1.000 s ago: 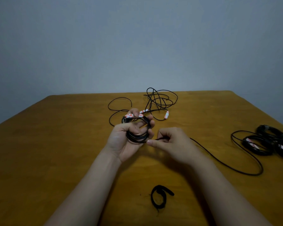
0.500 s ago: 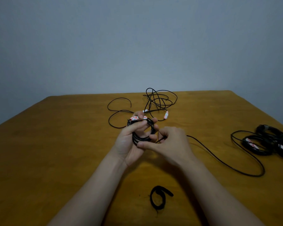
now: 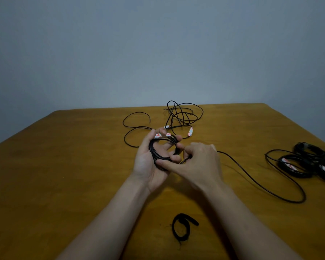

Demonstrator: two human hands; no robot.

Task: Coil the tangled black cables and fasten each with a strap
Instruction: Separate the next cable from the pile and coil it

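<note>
- A plain grey-blue wall stands behind a brown wooden desk that fills the lower half of the view.
- The left hand is raised over the middle of the desk, palm turned up, with its fingers curled round a small black coil of several turns.
- A white-and-red label shows at the fingertips of that hand.
- The right hand sits just beside the left, touching it, and its fingers are bent in. Thumb and forefinger pinch the cable tail where it leaves the coil.
- From that pinch the cable tail runs to the right across the desk, bends in a wide loop and comes back up near the bundles on the right.
- At the far edge of the desk lies a loose tangle of black cable, with one strand looping off to the left and another labelled end beside it.
- On the right edge lie finished bundles, black rings that overlap one another, some with white-and-red labels.
- A black strap lies curled in a loop on the near desk, between the two forearms and apart from both hands.
</note>
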